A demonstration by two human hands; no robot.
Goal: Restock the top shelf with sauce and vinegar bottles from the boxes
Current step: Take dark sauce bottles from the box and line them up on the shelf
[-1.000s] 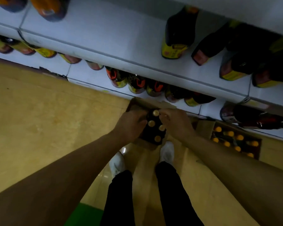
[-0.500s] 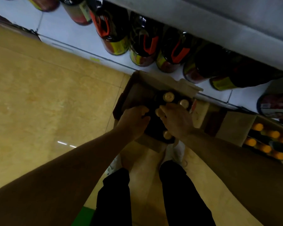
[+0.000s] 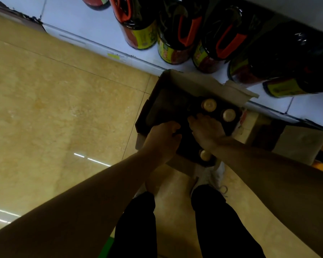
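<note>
We have bent closer since a second ago; our left hand [image 3: 163, 138] and right hand [image 3: 206, 128] curl down among the capped bottles [image 3: 209, 104] in the box [image 3: 199, 84] at one o'clock; whether either grips a neck we cannot tell; a lift looks imminent.

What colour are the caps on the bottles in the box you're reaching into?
Pale gold caps on dark bottles, seen in the head view inside the cardboard box.

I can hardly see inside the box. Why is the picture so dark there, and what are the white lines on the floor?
Head view: the open cardboard box sits in dim light, shaded by both arms, so only the bottles' pale gold caps stand out. The white streaks are lamp glare on the glossy tan floor. Edges look slightly soft.
</note>
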